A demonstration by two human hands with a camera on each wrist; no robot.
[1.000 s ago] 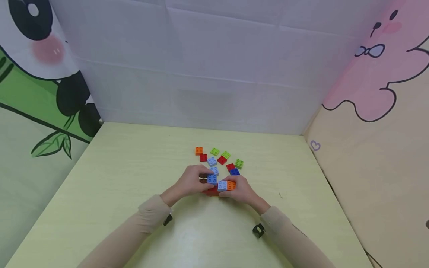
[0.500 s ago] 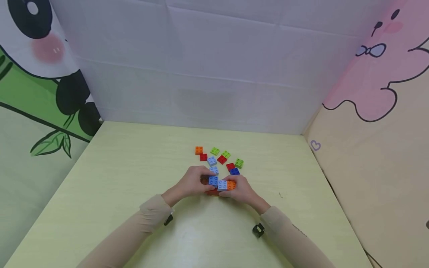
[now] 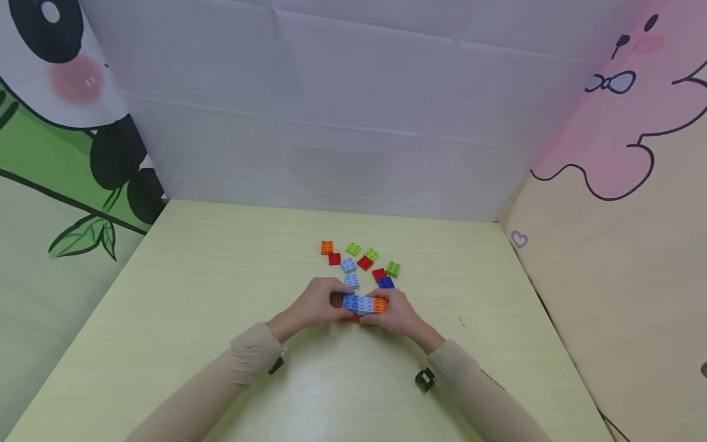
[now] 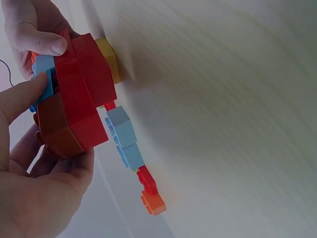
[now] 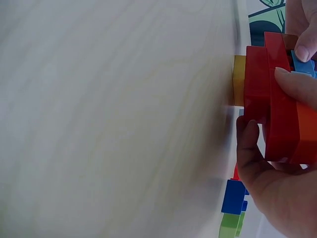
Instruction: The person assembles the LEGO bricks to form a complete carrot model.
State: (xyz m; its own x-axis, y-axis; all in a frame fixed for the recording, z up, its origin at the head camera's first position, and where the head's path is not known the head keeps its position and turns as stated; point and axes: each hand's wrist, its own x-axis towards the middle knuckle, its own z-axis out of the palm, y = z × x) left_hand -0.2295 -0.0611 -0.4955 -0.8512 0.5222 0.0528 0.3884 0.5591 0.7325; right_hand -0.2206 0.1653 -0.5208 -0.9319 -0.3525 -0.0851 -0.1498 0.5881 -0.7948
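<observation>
A stepped brick build stands on the table, with a yellow brick (image 4: 110, 58) at its foot and red bricks (image 4: 85, 74) above. Its top row shows a brown brick (image 4: 55, 124), a blue brick (image 3: 350, 302), a light blue brick (image 3: 366, 305) and an orange brick (image 3: 380, 305). My left hand (image 3: 317, 301) pinches the blue brick between thumb and fingers, beside the brown one. A narrow dark gap shows near the blue brick in the left wrist view. My right hand (image 3: 399, 313) grips the build's right end, its thumb on the red and orange bricks.
Behind the build lie loose bricks: two light blue ones, the nearer light blue brick (image 3: 351, 281) close to my left fingers, a dark blue brick (image 3: 386, 282), an orange brick (image 3: 327, 247), and several red and green ones. Printed walls border the table (image 3: 221, 258).
My left hand has brought the blue brick down and right, into line against the light blue brick on the build. The right hand has stayed almost still, gripping the build.
</observation>
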